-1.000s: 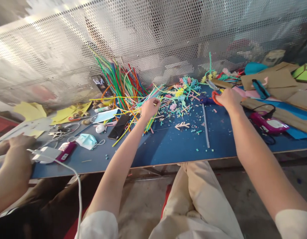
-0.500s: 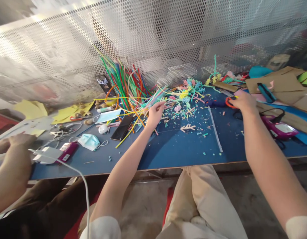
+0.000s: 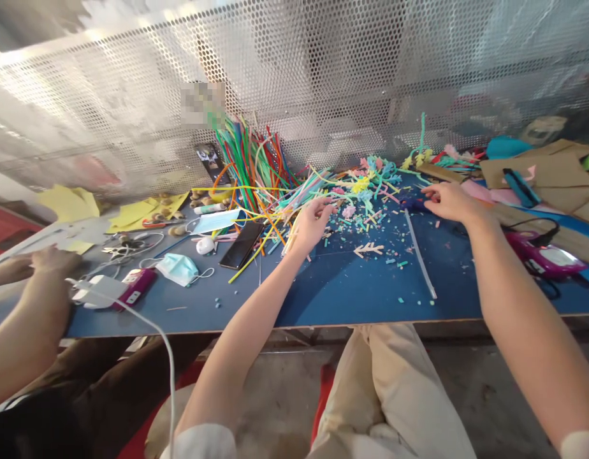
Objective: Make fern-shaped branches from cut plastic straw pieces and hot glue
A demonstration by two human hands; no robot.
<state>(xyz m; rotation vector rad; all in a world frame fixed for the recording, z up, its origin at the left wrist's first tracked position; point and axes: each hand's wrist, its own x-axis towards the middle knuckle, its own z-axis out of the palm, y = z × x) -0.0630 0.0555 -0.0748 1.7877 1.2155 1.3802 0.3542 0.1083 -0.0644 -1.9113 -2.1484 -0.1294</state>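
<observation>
My left hand is curled over the near side of the pipe cleaner heap. Cream pipe cleaner pieces stick out beside its palm and seem to be held in it; the fingers partly hide them. On the right, my right hand reaches over a dark blue tool, fingers apart and nothing visible between them. Whether it touches the tool I cannot tell. Between the hands lie a cream branched piece, small cut bits, and finished pastel pieces. A clear stick lies nearer my right arm.
A perforated metal screen stands behind the table. At left are a phone, a face mask, a charger with its cable, and another person's arms. A purple power strip and brown cardboard lie right.
My right hand has left the orange handles, moved left towards the dark blue tool and opened. My left hand has shifted slightly right, and cream pieces now show beside it.
</observation>
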